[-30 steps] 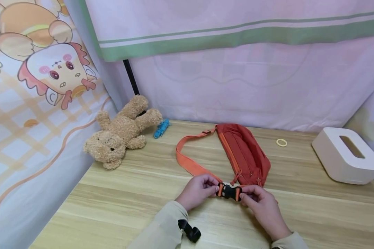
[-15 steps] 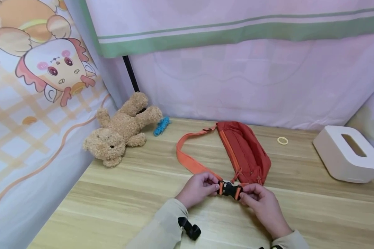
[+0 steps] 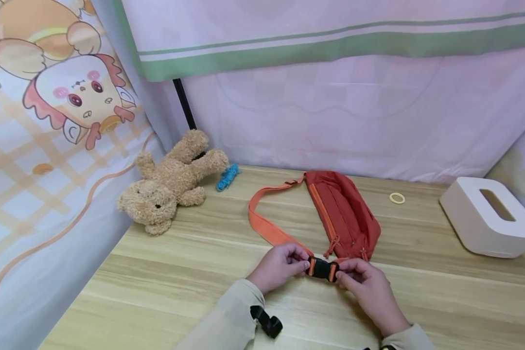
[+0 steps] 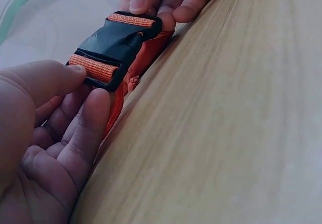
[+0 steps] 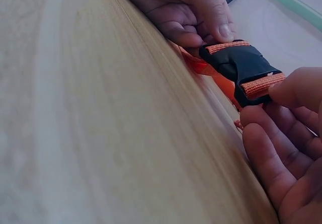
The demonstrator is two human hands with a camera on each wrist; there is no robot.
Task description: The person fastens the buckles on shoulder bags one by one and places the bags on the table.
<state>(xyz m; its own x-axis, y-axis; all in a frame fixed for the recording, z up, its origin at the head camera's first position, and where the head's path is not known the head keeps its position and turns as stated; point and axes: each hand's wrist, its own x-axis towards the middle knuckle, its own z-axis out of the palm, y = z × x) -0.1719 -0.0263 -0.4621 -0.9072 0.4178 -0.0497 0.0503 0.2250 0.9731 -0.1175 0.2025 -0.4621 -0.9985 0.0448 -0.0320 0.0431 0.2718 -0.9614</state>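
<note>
A red waist bag [image 3: 343, 214] with an orange strap [image 3: 267, 228] lies on the wooden table [image 3: 179, 277]. Its black buckle [image 3: 322, 269] sits joined, with orange webbing at each end. My left hand [image 3: 280, 267] pinches the buckle's left end between thumb and fingers. My right hand [image 3: 367, 287] pinches the right end. The left wrist view shows the black buckle [image 4: 115, 45] held between my left hand [image 4: 65, 113] and right hand [image 4: 166, 0]. In the right wrist view the buckle [image 5: 241, 70] sits between the right hand [image 5: 287, 133] and left hand [image 5: 186, 10].
A tan teddy bear [image 3: 170, 182] lies at the back left beside a blue hair tie [image 3: 226, 177]. A yellow ring [image 3: 396, 198] and a white tissue box [image 3: 490, 218] are at the right. Printed curtains [image 3: 288, 73] close in the back and left sides.
Both hands keep their pinch on the buckle, which has shifted only slightly. The view has drifted a little.
</note>
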